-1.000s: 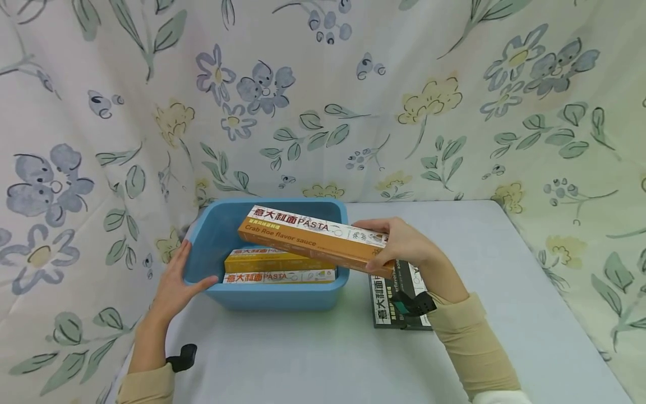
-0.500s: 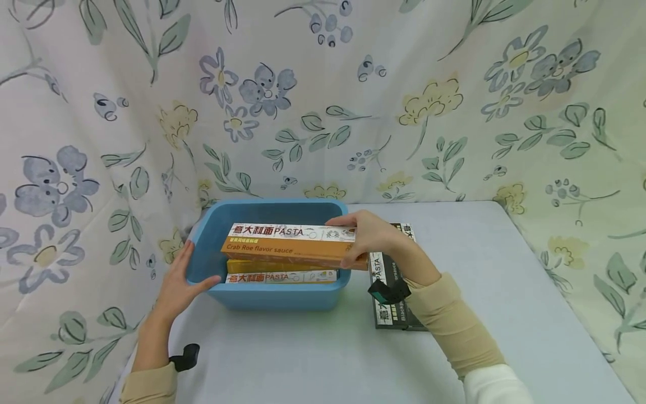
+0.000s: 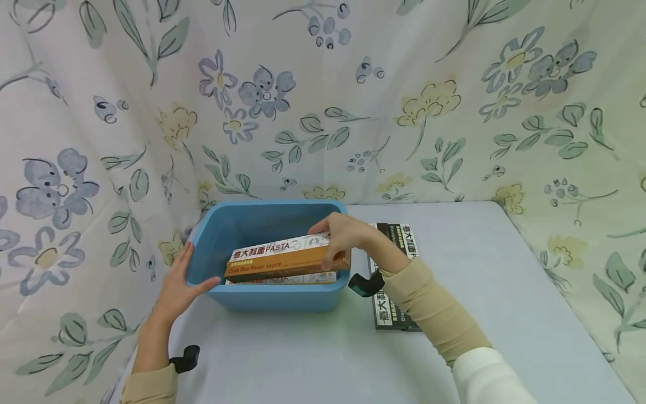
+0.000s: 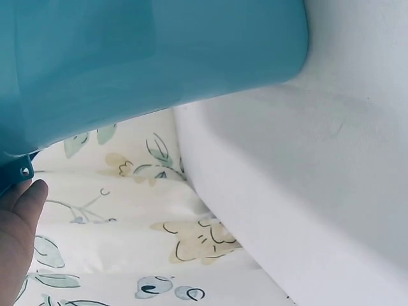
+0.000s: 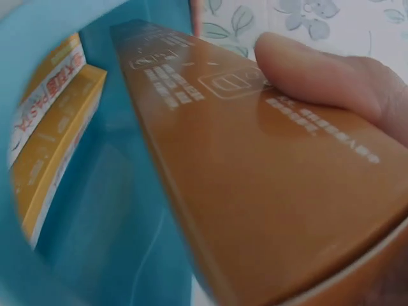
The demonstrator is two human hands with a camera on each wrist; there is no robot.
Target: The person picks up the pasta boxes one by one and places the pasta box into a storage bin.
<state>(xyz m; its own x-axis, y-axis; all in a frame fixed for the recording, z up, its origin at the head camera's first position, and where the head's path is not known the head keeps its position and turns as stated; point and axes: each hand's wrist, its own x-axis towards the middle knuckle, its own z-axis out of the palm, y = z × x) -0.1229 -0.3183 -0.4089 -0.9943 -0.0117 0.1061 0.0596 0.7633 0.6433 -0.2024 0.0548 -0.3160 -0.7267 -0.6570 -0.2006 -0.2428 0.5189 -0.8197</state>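
Observation:
My right hand [image 3: 343, 235] grips the right end of an orange-brown pasta box [image 3: 277, 264] labelled "Crab Roe flavor sauce". The box lies tilted inside the blue bin [image 3: 277, 300], its left end lower than its right. Below it shows the white strip of another pasta box [image 3: 313, 278]. Yellow pasta boxes [image 5: 60, 137] stand along one wall in the right wrist view. At the bin's front left corner, my left hand [image 3: 171, 294] holds the rim, thumb over the front edge and fingers along the left side. Its fingertips touch the rim in the left wrist view.
Black pasta boxes [image 3: 391, 238] lie on the white table [image 3: 303, 359] right of the bin, partly hidden by my right forearm. A flowered curtain [image 3: 323, 129] hangs behind the table and along its sides.
My right hand has moved left and down with the crab roe pasta box, which has sunk into the bin and changed its tilt, covering the yellow box. My left hand stays at the bin.

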